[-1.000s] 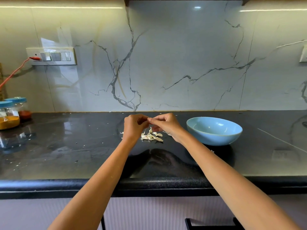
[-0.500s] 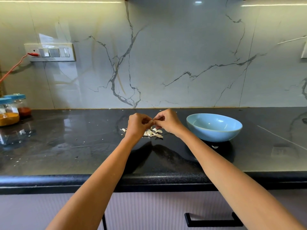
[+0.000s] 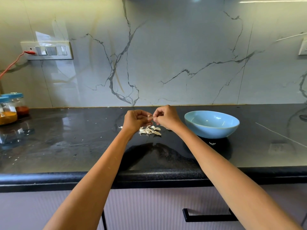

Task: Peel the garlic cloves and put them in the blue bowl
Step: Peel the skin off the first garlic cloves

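Hands (left (image 3: 135, 119), right (image 3: 166, 117)) pinching garlic clove (image 3: 149, 116), blue bowl (image 3: 211, 124) beside.

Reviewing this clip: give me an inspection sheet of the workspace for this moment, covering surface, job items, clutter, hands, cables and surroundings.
Surface: glossy black countertop, speckled with small white flecks.
Job's things: blue bowl on the right, no cloves visible inside; pile of garlic pieces below the hands; garlic clove pinched between both hands.
Clutter: two blue-lidded spice jars at far left; stray peel in front of the bowl.
Hands: left hand and right hand both grip the clove.
Cables: red cord plugged into the switch panel.
Surroundings: marble backsplash; drawer handle below.
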